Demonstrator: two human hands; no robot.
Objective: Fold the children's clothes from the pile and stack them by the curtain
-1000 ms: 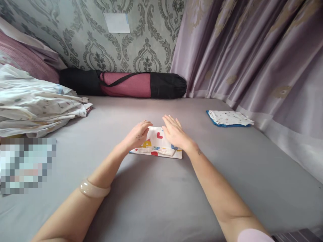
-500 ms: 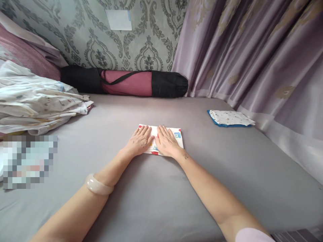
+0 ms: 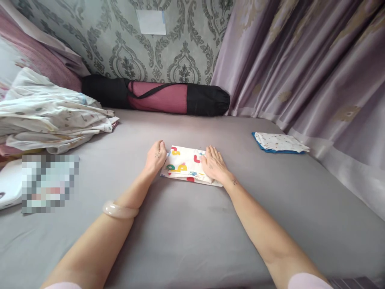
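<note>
A small folded white cloth printed with coloured shapes lies on the grey bed sheet in front of me. My left hand lies flat at the cloth's left edge, fingers together and stretched out. My right hand rests flat on the cloth's right end, fingers stretched forward. Neither hand grips anything. A pale bangle sits on my left forearm.
A second folded cloth, white over blue, lies at the right by the mauve curtain. A rolled pink mat in a black bag lies along the patterned wall. A heap of pale printed fabric fills the left side.
My hands, pressed side by side on the middle of the cloth half a second ago, have slid apart to its left and right ends. The view shifted slightly left.
</note>
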